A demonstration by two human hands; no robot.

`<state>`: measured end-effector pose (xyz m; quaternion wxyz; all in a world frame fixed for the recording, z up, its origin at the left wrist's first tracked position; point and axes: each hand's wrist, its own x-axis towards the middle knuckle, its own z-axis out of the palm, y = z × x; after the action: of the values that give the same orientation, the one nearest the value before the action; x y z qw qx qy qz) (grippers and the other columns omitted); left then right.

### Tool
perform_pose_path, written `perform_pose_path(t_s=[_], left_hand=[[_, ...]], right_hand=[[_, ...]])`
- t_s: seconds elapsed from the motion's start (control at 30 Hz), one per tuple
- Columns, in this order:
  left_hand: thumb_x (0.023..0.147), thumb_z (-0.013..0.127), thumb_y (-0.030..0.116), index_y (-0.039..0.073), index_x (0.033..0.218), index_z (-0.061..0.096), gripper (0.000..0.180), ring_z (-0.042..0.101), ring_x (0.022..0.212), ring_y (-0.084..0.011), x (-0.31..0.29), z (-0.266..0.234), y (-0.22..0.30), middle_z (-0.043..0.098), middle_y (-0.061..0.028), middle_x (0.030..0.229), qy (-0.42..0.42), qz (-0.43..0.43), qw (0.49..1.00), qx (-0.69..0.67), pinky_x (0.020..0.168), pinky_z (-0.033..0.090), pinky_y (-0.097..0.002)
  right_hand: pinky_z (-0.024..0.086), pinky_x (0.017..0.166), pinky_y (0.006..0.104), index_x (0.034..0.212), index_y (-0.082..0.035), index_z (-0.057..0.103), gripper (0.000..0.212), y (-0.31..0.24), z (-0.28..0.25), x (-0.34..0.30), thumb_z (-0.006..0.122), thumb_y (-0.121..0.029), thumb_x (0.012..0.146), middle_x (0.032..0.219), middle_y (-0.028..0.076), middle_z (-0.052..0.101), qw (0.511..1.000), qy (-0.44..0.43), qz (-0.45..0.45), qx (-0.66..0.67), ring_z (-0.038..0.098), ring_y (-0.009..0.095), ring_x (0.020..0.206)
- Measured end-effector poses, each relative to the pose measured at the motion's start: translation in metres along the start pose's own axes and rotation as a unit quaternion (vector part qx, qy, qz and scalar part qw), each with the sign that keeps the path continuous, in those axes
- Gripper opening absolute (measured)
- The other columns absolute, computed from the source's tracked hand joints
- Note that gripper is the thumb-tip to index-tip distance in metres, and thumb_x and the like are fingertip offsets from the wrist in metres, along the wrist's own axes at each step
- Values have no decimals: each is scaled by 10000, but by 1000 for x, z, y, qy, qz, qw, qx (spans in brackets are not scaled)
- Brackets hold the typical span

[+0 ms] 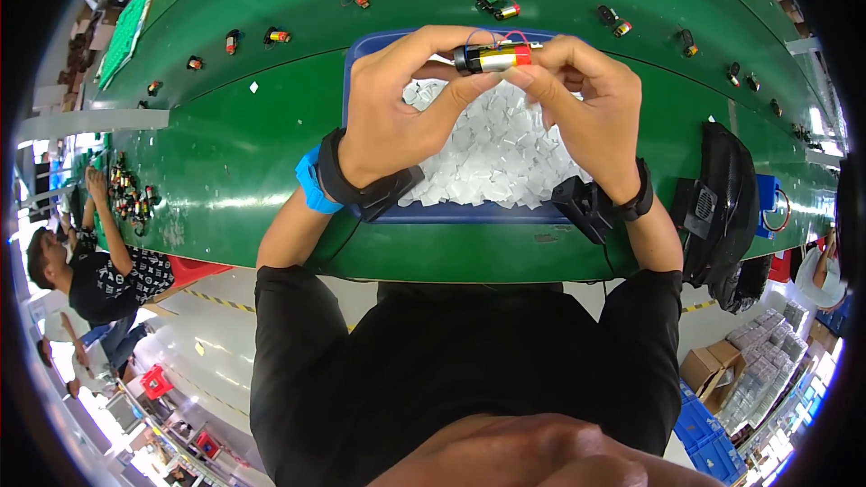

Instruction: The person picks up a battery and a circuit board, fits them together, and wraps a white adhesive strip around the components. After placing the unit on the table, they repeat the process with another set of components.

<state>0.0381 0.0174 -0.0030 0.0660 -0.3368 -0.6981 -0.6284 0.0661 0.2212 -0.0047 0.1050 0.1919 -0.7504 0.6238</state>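
Between my two hands is a small cylindrical battery [494, 58] with a silver, gold and red wrap, a black round end piece and thin red and blue wires looping over its top. My left hand [401, 95] closes on its black end with thumb and fingers. At the red end, the thumb and fingertips of my right hand [586, 90] pinch it. Below the hands a blue tray [350, 81] holds a heap of small white paper-like pieces [492, 144]. Both wrists carry black straps with small boxes; a blue band is on the left one.
More wired batteries, such as one beside a green board [507, 12], lie spaced along the green table [234, 153]. A black bag [729, 189] rests at the right edge. At far left a co-worker [99, 261] reaches toward a pile of batteries [133, 194].
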Motion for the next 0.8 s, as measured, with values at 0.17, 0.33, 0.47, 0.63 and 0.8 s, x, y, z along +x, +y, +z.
perform_pose_path(t_s=[0.17, 0.33, 0.47, 0.63, 0.8], left_hand=[[979, 665, 175, -69, 1189, 607, 327, 688, 828, -177, 8, -11, -3, 679, -119, 1007, -72, -238, 939, -238, 718, 628, -333], [998, 642, 269, -50, 1149, 623, 354, 647, 766, -140, 13, -13, 3, 655, -86, 936, -114, -304, 921, -215, 657, 602, -309], [981, 682, 301, -24, 1107, 678, 349, 655, 802, -134, 13, -20, -7, 683, -88, 917, -172, -289, 924, -180, 630, 558, -262], [948, 702, 414, 8, 1030, 704, 414, 645, 776, -111, 53, -24, -25, 680, -59, 895, -215, -291, 928, -90, 612, 527, -252], [896, 707, 534, 43, 1101, 701, 532, 627, 834, -128, 118, -67, -167, 679, -33, 928, -296, -335, 834, 323, 786, 498, -297]], right_hand=[[442, 519, 189, 979, 4, 705, 168, -8, 0, 8, 802, -37, 848, 790, 35, 647, 992, 52, -14, -112, 584, 59, 614], [463, 553, 193, 1005, 0, 701, 234, -4, -6, 13, 825, -17, 808, 823, 53, 657, 976, -2, -166, -143, 599, 78, 622], [469, 570, 191, 1022, 2, 694, 248, 0, -7, 9, 819, -22, 810, 825, 64, 662, 974, -45, -172, -137, 607, 95, 621], [445, 571, 188, 1078, -9, 679, 258, 2, -21, 13, 797, -69, 856, 783, 20, 642, 973, 12, -121, -196, 593, 66, 633], [428, 582, 186, 1139, -22, 656, 271, -2, -57, 25, 761, -112, 905, 758, -16, 620, 975, 121, -50, -179, 580, 41, 649]])
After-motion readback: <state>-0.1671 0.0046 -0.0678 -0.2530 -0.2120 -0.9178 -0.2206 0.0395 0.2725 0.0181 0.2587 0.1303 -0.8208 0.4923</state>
